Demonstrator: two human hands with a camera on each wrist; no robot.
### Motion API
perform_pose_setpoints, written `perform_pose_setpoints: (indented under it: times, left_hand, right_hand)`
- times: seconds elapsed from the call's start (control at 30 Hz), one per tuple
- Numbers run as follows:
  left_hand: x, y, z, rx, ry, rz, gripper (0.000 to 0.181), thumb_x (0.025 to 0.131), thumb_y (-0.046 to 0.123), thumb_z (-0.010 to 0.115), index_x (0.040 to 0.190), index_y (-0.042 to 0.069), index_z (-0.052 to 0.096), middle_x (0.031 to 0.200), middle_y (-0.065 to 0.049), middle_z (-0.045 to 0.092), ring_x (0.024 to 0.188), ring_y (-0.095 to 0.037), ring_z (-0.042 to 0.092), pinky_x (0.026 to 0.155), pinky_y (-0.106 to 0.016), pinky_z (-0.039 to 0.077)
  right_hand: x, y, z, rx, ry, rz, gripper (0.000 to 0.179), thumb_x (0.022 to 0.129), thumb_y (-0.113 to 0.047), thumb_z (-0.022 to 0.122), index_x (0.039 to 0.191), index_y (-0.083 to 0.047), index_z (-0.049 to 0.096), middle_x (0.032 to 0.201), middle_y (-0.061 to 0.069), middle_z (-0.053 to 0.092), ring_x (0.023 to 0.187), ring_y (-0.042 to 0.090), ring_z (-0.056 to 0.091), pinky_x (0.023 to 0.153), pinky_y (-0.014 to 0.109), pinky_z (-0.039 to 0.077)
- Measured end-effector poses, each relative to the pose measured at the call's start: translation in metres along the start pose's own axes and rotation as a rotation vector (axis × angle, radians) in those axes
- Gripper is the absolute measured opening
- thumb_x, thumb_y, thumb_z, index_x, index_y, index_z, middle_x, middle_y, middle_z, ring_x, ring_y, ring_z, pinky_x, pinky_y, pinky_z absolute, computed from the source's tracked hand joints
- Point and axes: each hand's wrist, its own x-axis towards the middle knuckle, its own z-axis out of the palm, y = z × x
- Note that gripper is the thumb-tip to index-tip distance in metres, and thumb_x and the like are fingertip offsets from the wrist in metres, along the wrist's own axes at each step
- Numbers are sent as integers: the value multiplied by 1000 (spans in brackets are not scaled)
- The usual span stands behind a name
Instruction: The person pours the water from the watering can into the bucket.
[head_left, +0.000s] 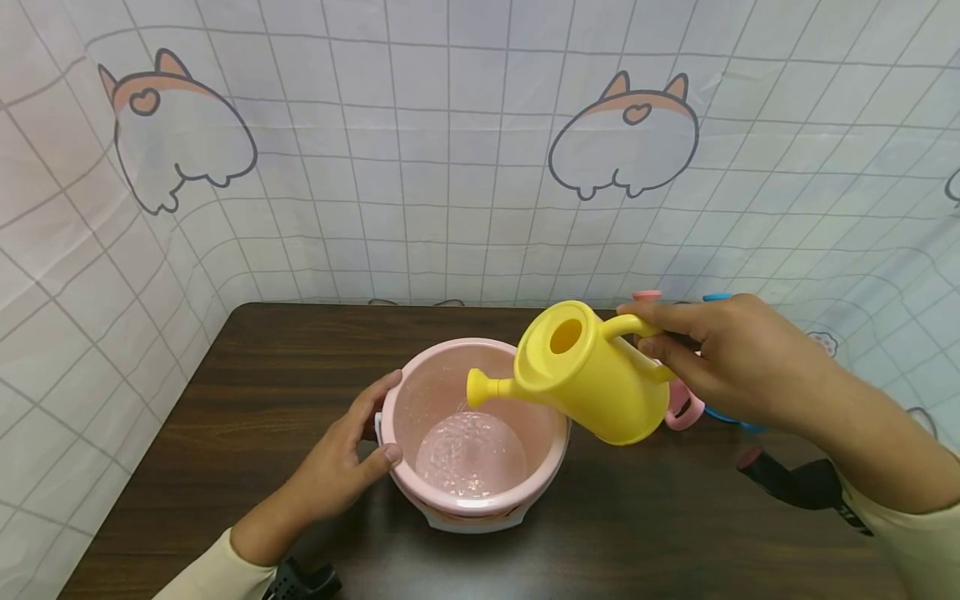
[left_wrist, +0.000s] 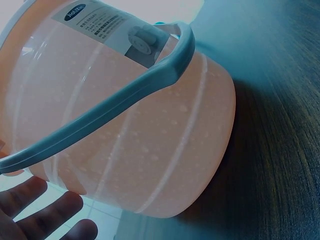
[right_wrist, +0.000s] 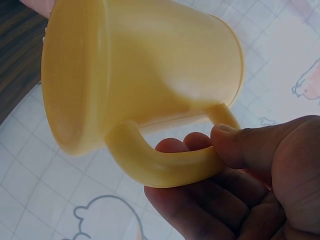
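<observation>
A yellow watering can (head_left: 600,379) is tilted left above a pink bucket (head_left: 480,504). My right hand (head_left: 738,358) grips the can by its handle; in the right wrist view, thumb and fingers close around the curved handle (right_wrist: 165,167). The spout's wide tip hangs over the bucket's opening, and a thin stream falls into the rippling water (head_left: 472,454) inside. My left hand (head_left: 337,458) rests against the bucket's left side, thumb and a fingertip on the rim. In the left wrist view, several fingers (left_wrist: 55,215) lie loosely extended below the bucket's blue-grey handle (left_wrist: 110,112).
A dark wooden table (head_left: 285,367) carries everything. Behind the watering can, a pink item (head_left: 684,407) and a blue item (head_left: 716,297) are mostly hidden by the can and right hand. A white checked curtain (head_left: 420,167) with dog drawings hangs around the table.
</observation>
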Motion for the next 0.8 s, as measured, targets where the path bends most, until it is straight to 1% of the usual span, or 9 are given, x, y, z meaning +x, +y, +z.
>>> perform_pose_setpoints:
  times: [0.1,0.17,0.3,0.4,0.6,0.8]
  left_hand:
    - [0,1,0,4,-1,-4,73,100,38,62,162,23,27,137,-7,58,101,-17,64,89,-37,51]
    - [0,1,0,4,-2,-8,73,100,38,62,162,23,27,137,-7,58,101,-16,64,89,-37,51]
    - [0,1,0,4,-1,-10,73,100,37,63,162,24,27,137,-6,57,101,-16,64,89,-37,51]
    - [0,1,0,1,-1,-9,73,100,37,62,162,24,27,137,-7,58,101,-16,64,90,-39,51]
    - [1,1,0,-6,0,-13,73,100,37,63,162,24,27,136,-6,58,100,-17,65,89,-41,51]
    - [1,0,0,-7,3,-20,73,99,36,63,162,24,27,136,-7,58,100,-17,65,89,-40,51]
  right_hand:
    - [0,0,0,11,-6,4,37,93,-6,75,129,-15,72,79,-10,68,51,-3,45,44,24,40]
    - [0,-1,0,16,-7,6,37,93,-5,74,129,-16,72,77,-11,67,51,-4,47,45,24,41]
    - [1,-1,1,16,-1,11,37,92,-5,75,129,-13,72,78,-10,68,51,-5,48,44,24,41]
    - [1,-2,1,33,-10,22,37,93,-4,74,129,-12,71,78,-9,68,50,-7,50,45,22,43]
    - [3,-5,1,59,-32,47,38,95,-5,72,131,-14,70,81,-7,71,50,-10,53,47,22,47]
    - [5,-5,0,55,-30,33,38,94,-4,73,130,-16,71,82,-8,71,49,-10,52,47,22,47]
